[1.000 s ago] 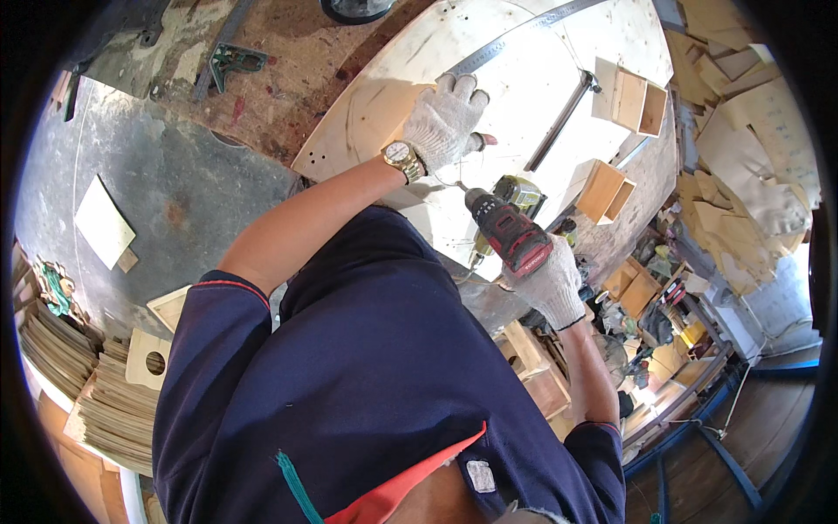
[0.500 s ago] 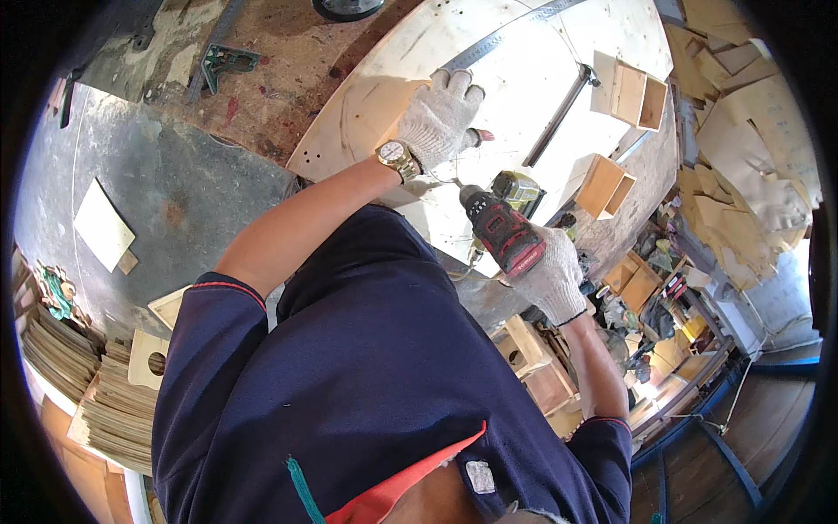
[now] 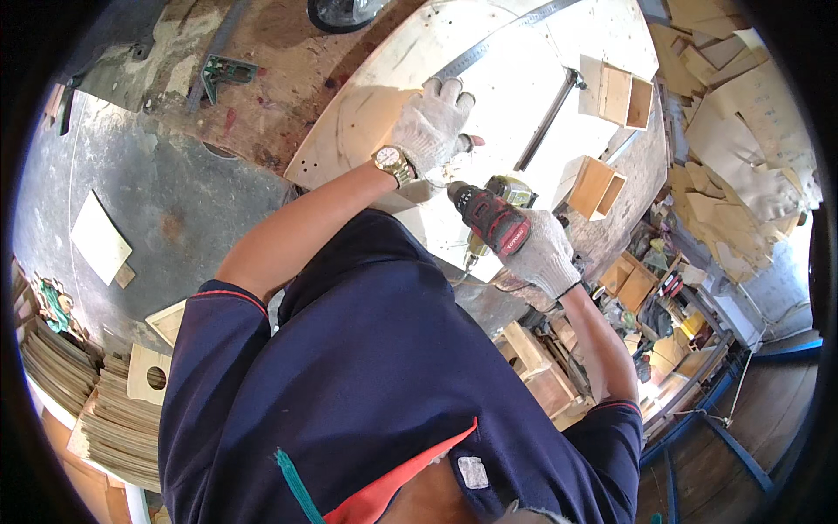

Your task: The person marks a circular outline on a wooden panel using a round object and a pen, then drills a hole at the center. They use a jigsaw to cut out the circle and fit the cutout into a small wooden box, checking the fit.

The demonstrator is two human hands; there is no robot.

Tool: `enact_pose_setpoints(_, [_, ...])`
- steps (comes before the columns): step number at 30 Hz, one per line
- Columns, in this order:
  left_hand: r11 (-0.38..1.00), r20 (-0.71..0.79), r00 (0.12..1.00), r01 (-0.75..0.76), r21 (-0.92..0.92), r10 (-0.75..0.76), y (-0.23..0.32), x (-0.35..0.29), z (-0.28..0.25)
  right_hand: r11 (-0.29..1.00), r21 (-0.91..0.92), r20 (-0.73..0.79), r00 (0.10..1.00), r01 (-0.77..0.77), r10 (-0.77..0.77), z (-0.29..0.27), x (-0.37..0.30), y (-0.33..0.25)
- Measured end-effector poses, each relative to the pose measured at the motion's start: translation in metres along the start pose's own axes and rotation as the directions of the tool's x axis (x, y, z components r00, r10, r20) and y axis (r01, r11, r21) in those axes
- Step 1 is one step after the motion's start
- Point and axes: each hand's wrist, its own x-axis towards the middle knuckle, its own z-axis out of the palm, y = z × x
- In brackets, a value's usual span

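My left hand (image 3: pixel 429 127), in a white knit glove with bare fingertips, lies with fingers spread on a large pale board (image 3: pixel 367 109). My right hand (image 3: pixel 543 255), gloved too, is wrapped round a red-and-black power drill (image 3: pixel 491 218). The drill's chuck points up and left toward my left wrist, just above the board's near edge. What its tip touches is too bright and small to make out. Just beyond it lies a yellow-green power tool (image 3: pixel 511 190), partly hidden by the drill. A steel ruler (image 3: pixel 467 59) rests past my left fingertips.
A dark metal bar (image 3: pixel 548 120) lies across the board. Two small wooden boxes (image 3: pixel 615 94) (image 3: pixel 590 185) stand on the right. A green clamp-like tool (image 3: pixel 225 77) is on the brown bench at upper left. Stacked thin boards (image 3: pixel 118 428) stand at lower left, cluttered shelves (image 3: pixel 659 297) at right.
My right hand and the drill have moved slightly left, nearer my left wrist. My left hand stays spread on the board; the whole view has shifted a little.
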Motion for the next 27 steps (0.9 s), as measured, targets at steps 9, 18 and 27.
enact_pose_setpoints(9, [0.997, 0.123, 0.991, 0.036, 0.064, -0.044, 0.004, 0.005, -0.010, 0.979, 0.202, -0.057, 0.998, -0.012, 0.024, 0.005, -0.012, 0.003])
enact_pose_setpoints(18, [0.997, 0.094, 0.994, -0.065, 0.050, 0.060, -0.001, 0.005, -0.008, 0.976, 0.220, -0.261, 0.963, -0.011, 0.070, -0.005, -0.066, 0.024])
enact_pose_setpoints(27, [0.984, 0.144, 0.986, -0.100, 0.149, 0.079, 0.015, 0.010, -0.021, 0.580, 0.813, -0.421, 0.642, -0.047, 0.641, 0.075, -0.129, 0.023])
